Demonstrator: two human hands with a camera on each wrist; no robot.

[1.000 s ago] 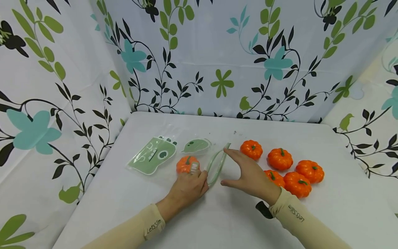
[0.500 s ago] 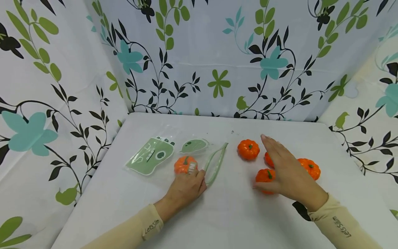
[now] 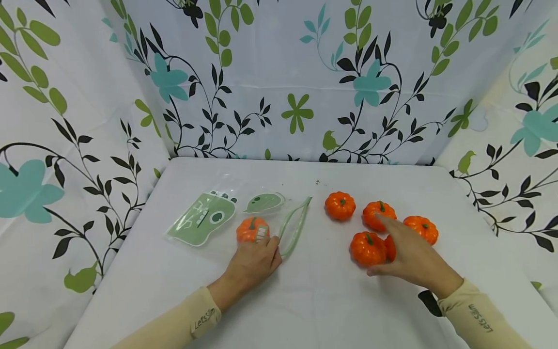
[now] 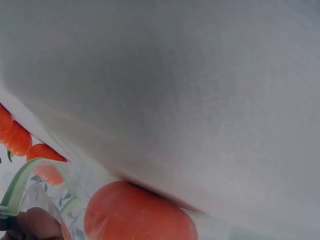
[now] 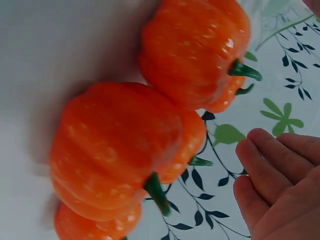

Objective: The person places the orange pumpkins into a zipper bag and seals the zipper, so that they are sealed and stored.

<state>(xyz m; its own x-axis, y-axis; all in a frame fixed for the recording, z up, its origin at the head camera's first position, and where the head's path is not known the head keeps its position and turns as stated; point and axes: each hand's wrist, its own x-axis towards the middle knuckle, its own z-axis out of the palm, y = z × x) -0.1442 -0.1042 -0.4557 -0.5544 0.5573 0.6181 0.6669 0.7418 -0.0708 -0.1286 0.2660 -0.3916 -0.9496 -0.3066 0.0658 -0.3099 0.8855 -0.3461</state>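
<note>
Pale sleeves (image 3: 477,317) cover both forearms. The left hand (image 3: 253,261) grips the edge of a clear bag (image 3: 201,224) beside its green-rimmed mouth; one orange pumpkin (image 3: 250,229) lies inside, just past the fingers. The right hand (image 3: 411,259) is spread wide over a mostly hidden pumpkin (image 3: 390,247); contact I cannot tell. Beside that one sits another pumpkin (image 3: 366,249), with three more beyond. Behind the white table (image 3: 305,305) hangs a leafy, flowered curtain (image 3: 261,58).

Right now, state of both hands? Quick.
Left hand: closed, gripping the edge of the clear bag.
Right hand: open beside an orange pumpkin, thumb and fingers apart, gripping nothing.
</note>
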